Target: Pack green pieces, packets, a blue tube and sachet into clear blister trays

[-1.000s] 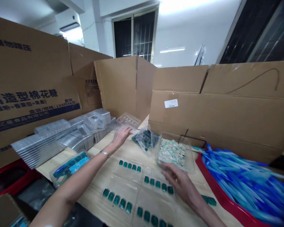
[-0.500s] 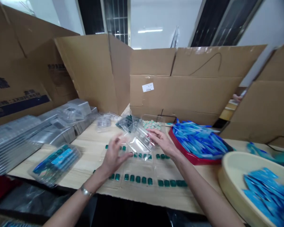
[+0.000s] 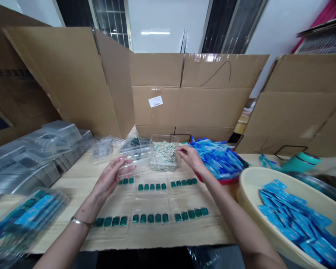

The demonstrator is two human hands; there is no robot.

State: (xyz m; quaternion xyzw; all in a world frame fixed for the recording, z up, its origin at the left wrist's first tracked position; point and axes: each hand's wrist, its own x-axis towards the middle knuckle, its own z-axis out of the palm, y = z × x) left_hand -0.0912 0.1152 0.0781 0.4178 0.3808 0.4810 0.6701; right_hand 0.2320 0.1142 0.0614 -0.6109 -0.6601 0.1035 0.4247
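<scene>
A clear plastic tray [image 3: 138, 152] is in my left hand [image 3: 110, 175], its thumb and fingers at the near left edge. My right hand [image 3: 190, 157] is at the right side of a clear box [image 3: 164, 166] of small pale green and white pieces [image 3: 165, 150]. Its fingertips are pinched together; what they hold, if anything, I cannot make out. Below both hands, clear trays [image 3: 149, 201] lie in two rows, each with a line of dark green wrapped blocks [image 3: 150, 218]. Behind the held tray is a clear bag [image 3: 134, 142] with dark green contents.
Stacked clear trays [image 3: 36, 153] and a filled pack [image 3: 30, 216] are on the left. To the right are a red basin [image 3: 204, 179] of blue sticks [image 3: 215, 157], a cream tub [image 3: 246, 190] of blue sachets [image 3: 294, 213] and a teal bottle [image 3: 302, 161]. Cardboard walls [image 3: 204, 108] stand behind.
The view has swung right. My left hand has come from the back left to the middle, and a clear tray is now in it. My right hand has moved off that tray towards the box.
</scene>
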